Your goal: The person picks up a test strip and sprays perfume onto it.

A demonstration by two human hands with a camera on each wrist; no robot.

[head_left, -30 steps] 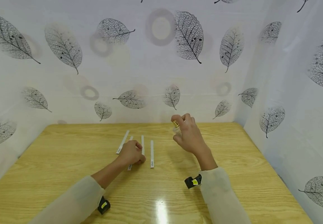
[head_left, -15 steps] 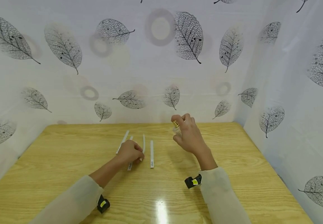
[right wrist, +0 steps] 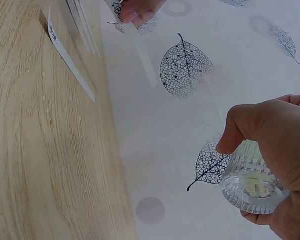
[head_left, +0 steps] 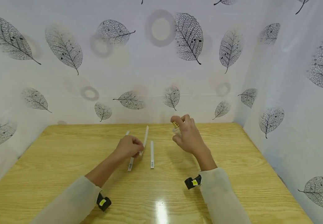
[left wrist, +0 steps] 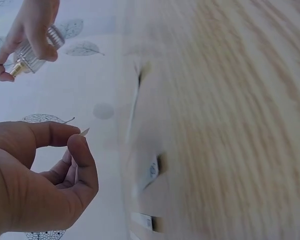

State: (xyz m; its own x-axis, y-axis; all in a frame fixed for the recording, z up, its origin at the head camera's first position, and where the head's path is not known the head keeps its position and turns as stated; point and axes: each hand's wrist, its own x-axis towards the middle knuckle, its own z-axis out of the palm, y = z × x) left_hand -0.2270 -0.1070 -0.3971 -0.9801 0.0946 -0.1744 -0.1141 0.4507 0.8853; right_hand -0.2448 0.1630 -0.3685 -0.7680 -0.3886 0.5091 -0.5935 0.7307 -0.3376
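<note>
My left hand [head_left: 128, 147] pinches a white paper test strip [head_left: 146, 135] near its lower end, between thumb and forefinger. The strip slants upward, raised off the table. In the left wrist view only a small tip of the strip [left wrist: 85, 132] shows at the fingertips. My right hand [head_left: 190, 136] grips a ribbed clear glass perfume bottle [right wrist: 255, 187] with pale liquid inside. Its forefinger rests on the gold spray top [left wrist: 18, 68], which faces left toward the strip. Another labelled strip [head_left: 152, 155] lies flat between the hands.
Two more strips lie by the left hand, a labelled strip [head_left: 131, 165] partly under it and a farther strip [head_left: 127, 133] mostly hidden. The wooden table [head_left: 234, 186] ends at a leaf-printed cloth [head_left: 150, 68] at the back. Each wrist carries a black camera [head_left: 192, 182].
My left hand has picked up the third strip from the table and lifted it, tilting its top to the right. The hand has shifted slightly left and back. My right hand stays in place.
</note>
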